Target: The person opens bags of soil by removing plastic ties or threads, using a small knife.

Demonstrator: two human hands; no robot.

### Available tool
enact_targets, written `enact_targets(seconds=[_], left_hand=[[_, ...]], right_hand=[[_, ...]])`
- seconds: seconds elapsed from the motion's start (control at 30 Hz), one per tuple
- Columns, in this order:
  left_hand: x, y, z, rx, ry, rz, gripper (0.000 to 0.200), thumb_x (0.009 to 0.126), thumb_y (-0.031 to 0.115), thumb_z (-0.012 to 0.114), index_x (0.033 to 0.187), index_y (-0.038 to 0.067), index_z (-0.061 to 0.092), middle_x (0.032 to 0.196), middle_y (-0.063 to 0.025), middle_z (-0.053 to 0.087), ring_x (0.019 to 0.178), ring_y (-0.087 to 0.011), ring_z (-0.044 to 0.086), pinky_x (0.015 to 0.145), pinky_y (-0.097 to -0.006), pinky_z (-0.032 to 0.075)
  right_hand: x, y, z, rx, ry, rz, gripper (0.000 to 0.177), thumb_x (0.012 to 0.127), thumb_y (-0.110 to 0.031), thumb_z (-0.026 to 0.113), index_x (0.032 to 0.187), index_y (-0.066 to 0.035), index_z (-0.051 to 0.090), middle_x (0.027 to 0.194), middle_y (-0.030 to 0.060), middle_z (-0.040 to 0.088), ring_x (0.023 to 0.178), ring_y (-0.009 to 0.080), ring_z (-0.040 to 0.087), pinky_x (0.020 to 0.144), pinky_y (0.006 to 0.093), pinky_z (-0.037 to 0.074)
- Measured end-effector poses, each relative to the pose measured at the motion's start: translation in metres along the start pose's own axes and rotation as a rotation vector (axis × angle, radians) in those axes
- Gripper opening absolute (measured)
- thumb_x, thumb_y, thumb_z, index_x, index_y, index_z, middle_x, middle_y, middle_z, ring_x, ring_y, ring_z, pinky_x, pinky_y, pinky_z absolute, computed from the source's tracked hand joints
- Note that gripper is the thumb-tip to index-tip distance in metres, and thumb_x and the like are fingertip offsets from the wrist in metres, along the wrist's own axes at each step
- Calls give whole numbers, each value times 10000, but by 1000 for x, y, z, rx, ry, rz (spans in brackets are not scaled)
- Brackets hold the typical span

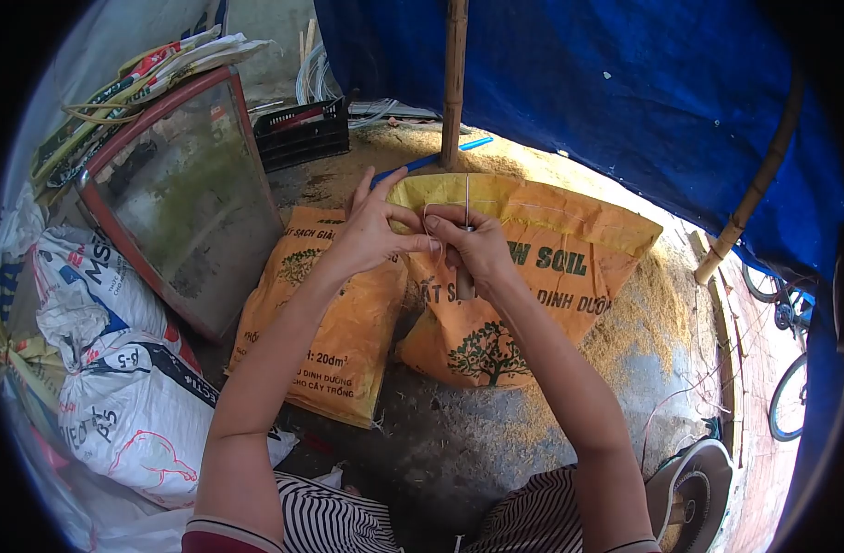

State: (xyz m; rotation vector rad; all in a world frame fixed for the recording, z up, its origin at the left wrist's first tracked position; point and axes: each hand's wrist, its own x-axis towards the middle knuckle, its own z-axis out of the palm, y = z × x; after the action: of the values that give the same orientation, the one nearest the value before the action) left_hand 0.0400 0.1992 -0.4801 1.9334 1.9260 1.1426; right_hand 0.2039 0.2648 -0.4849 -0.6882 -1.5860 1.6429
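My right hand (pixel 478 249) is closed around an awl (pixel 465 284), its pale handle below the fingers and its thin metal shaft pointing up. Against it, my left hand (pixel 381 228) pinches a thin white thread (pixel 427 210) between thumb and index finger, the other fingers raised. Both hands are over the left end of the folded yellow top of an orange soil sack (pixel 560 263). A line of white stitches runs along that fold. Left of it lies a second orange sack (pixel 334 341), partly covered by my left forearm.
A red-framed glass panel (pixel 178 184) leans at left beside white sacks (pixel 132 405). Behind are a black crate (pixel 302 135), a bamboo pole (pixel 453 83) and a blue tarp (pixel 615 101). Husk-like grains (pixel 657 318) cover the floor at right, near a round grey object (pixel 712 470).
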Motion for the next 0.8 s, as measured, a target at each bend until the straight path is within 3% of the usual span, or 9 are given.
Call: enact_targets(seconds=[0.27,0.33,0.5,0.67,0.8], left_hand=[[5,-9,-9,-90,-55,-7,262,651,298,810,834,125,738,1470,-116,315,1397,-397,76,1098,-559,142],[4,-6,-16,-144,-153,-47,298,641,277,827,881,125,734,1487,-129,278,1412,-359,45,1108,-554,93],[4,-6,-22,-183,-235,-82,359,631,304,835,921,120,733,1492,-136,263,1416,-335,60,1116,-524,117],[5,-9,-17,-251,-248,-107,370,638,317,832,928,111,732,1489,-152,258,1406,-333,125,1117,-499,156],[5,-10,-12,-281,-227,-125,353,662,300,821,927,86,728,1481,-160,267,1386,-329,193,1110,-469,190]], right_hand=[[0,-7,-8,39,-22,82,195,828,-167,696,985,-53,677,750,-5,641,437,39,428,402,183,347],[-1,-7,-8,78,-30,96,207,831,-172,692,999,-52,672,759,0,646,434,41,430,399,184,348],[-3,-11,-6,188,-47,165,214,842,-184,680,1005,-47,662,768,8,655,429,44,433,394,187,355],[1,1,-4,9,-9,77,199,832,-194,678,909,-12,660,763,14,646,417,36,435,377,194,363],[1,3,-1,-118,0,11,198,846,-197,673,934,-22,642,750,8,629,422,44,427,372,200,352]])
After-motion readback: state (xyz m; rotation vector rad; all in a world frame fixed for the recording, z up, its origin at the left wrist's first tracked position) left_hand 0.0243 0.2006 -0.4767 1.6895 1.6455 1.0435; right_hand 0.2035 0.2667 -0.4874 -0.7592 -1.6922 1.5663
